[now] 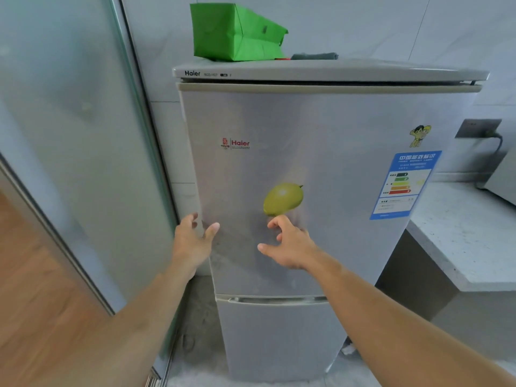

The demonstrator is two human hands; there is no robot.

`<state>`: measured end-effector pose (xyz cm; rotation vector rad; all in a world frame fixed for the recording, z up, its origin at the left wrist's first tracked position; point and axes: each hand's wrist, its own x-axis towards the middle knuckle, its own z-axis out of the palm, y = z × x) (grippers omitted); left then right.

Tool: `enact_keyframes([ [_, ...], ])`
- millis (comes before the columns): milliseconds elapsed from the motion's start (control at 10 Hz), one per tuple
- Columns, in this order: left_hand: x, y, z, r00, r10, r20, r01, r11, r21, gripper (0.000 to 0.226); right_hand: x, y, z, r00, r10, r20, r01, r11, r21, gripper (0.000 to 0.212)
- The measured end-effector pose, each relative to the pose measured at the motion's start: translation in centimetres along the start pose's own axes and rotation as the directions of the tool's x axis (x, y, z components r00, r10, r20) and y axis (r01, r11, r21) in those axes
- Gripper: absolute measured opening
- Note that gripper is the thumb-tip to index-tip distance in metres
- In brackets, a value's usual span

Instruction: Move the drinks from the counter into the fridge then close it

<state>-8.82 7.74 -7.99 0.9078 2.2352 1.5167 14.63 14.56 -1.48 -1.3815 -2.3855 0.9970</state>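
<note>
A silver two-door fridge stands in front of me with both doors closed. My left hand reaches to the left edge of the upper door, its fingers spread and loosely curved around that edge, thumb on the door's face. My right hand hovers in front of the upper door just below a lemon-shaped magnet, fingers loosely curled and holding nothing. No drinks are in view.
A green paper bag and a dark cloth lie on top of the fridge. A white stone counter runs along the right with an appliance plugged into a wall socket. A frosted glass sliding door stands to the left.
</note>
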Motion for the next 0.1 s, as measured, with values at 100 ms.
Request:
enact_keyframes([
  [100,-3.08,-2.37,-0.58,0.997,-0.074,-0.001,0.074,0.996,0.048,0.062,-0.56,0.12,-0.47,1.000,-0.012,0.001,0.012,0.999,0.037,0.054],
])
